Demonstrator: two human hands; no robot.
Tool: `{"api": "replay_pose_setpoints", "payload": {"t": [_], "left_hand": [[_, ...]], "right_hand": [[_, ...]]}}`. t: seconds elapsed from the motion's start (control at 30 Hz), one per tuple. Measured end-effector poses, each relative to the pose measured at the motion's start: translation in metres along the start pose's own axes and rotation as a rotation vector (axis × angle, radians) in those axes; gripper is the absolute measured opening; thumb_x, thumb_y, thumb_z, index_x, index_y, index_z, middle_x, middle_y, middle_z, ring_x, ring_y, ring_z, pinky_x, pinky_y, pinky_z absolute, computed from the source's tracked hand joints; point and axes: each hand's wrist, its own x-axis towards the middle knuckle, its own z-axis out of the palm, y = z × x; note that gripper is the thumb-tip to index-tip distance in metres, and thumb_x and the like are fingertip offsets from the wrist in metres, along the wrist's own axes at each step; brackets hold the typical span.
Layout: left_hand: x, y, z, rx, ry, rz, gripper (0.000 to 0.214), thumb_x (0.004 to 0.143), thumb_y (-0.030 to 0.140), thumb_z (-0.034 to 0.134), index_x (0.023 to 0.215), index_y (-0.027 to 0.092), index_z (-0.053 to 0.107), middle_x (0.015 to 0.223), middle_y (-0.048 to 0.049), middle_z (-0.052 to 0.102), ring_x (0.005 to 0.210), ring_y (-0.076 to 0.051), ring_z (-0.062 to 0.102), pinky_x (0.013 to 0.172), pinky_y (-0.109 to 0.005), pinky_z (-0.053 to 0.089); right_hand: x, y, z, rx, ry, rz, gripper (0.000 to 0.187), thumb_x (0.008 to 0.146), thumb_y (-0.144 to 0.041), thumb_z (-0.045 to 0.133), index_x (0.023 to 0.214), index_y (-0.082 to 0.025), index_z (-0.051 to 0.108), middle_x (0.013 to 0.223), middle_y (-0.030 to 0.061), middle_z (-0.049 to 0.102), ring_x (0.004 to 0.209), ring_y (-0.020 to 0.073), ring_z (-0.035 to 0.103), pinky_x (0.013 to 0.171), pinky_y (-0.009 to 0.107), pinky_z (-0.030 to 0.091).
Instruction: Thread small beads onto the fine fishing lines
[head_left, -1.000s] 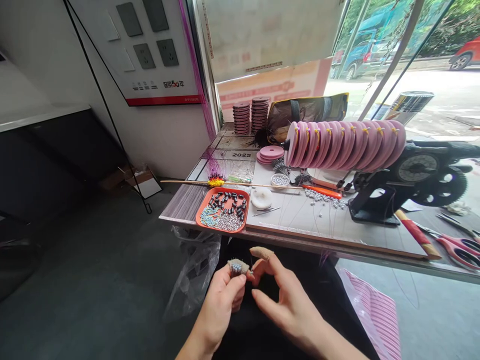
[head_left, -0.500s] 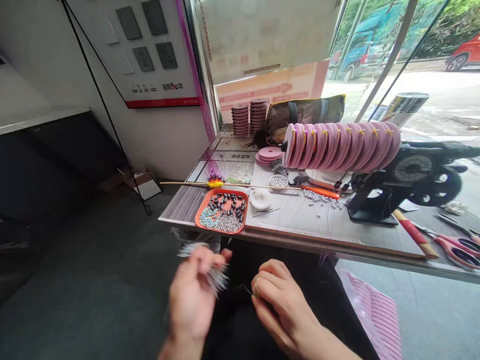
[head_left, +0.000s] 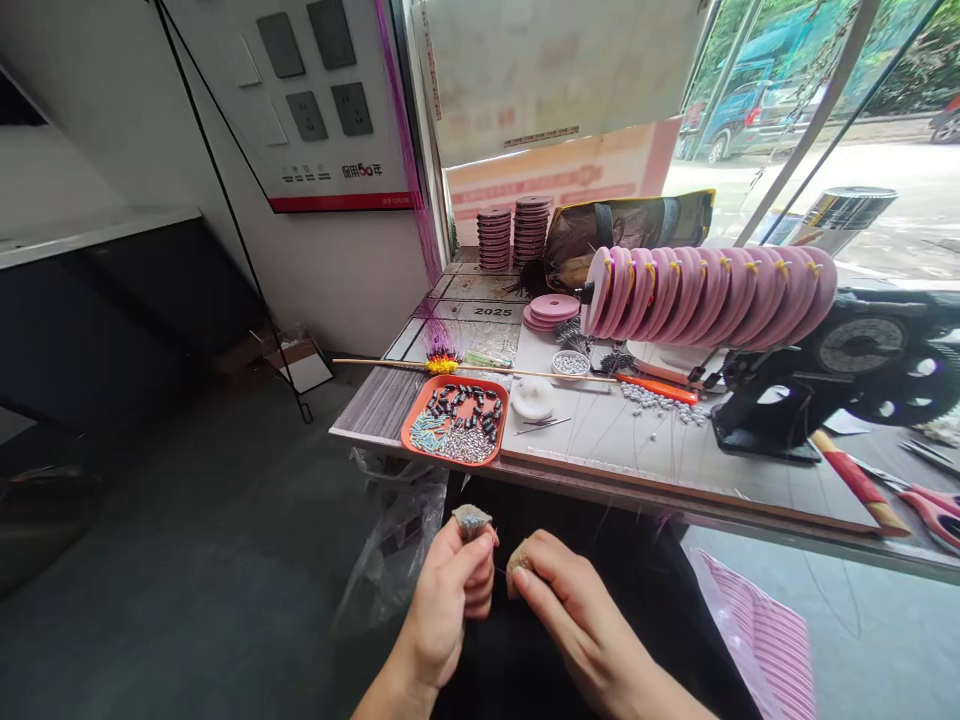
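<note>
Over my dark-clothed lap, my left hand [head_left: 457, 590] is closed around a bundle of thin silvery strands [head_left: 472, 517]. Its end pokes out above the thumb; the rest is hidden in the fist. Just to the right, my right hand [head_left: 562, 585] pinches its fingertips together. A tan patch shows at those fingertips, and what they hold is too small to make out. The hands are close together but apart. Beyond them, on the table's front edge, an orange tray [head_left: 409, 437] holds black pieces, light-blue pieces and small silvery pieces.
A machine [head_left: 847, 345] carries a row of pink spools [head_left: 705, 295] on the right. Scissors [head_left: 930, 510], an orange-handled tool [head_left: 656, 388], loose grey beads [head_left: 660, 402], a white round pad [head_left: 532, 397] and a thin stick [head_left: 360, 362] lie on the table [head_left: 585, 455].
My left hand has turned and moved right, closer to my right hand; its bundle, spread out before, is now mostly inside the fist. My right hand stays pinched. The view has shifted slightly left.
</note>
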Motion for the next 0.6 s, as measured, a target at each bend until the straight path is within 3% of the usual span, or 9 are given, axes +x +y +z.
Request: {"api": "replay_pose_setpoints", "payload": {"t": [0.13, 0.27, 0.6], "left_hand": [[-0.0015, -0.0028, -0.0015, 0.061, -0.016, -0.010, 0.027, 0.075, 0.043, 0.056, 0.080, 0.019, 0.043, 0.050, 0.0116, 0.028, 0.041, -0.003, 0.017, 0.040, -0.016, 0.012], [-0.0009, -0.0080, 0.0000, 0.138, 0.033, 0.034, 0.037, 0.073, 0.051, 0.056, 0.067, 0.020, 0.037, 0.050, 0.0111, 0.028, 0.041, -0.003, 0.018, 0.039, -0.017, 0.012], [-0.0005, -0.0077, 0.0007, 0.191, 0.116, 0.092, 0.036, 0.070, 0.050, 0.060, 0.069, 0.019, 0.042, 0.050, 0.0102, 0.029, 0.044, -0.005, 0.022, 0.040, -0.015, 0.019]], "right_hand": [[-0.0005, -0.0005, 0.0014, 0.062, -0.014, 0.016, 0.033, 0.094, -0.034, 0.033, 0.065, -0.019, 0.040, 0.067, 0.0013, 0.046, 0.065, 0.0144, 0.043, 0.059, 0.025, 0.035], [-0.0005, 0.0004, 0.0019, 0.059, -0.005, 0.016, 0.033, 0.094, -0.034, 0.032, 0.065, -0.019, 0.040, 0.066, 0.0012, 0.046, 0.065, 0.0148, 0.042, 0.060, 0.025, 0.034], [0.0007, 0.0016, 0.0011, 0.050, -0.022, 0.081, 0.033, 0.093, -0.036, 0.032, 0.067, -0.019, 0.043, 0.070, 0.0021, 0.046, 0.065, 0.0151, 0.044, 0.060, 0.026, 0.036]]}}
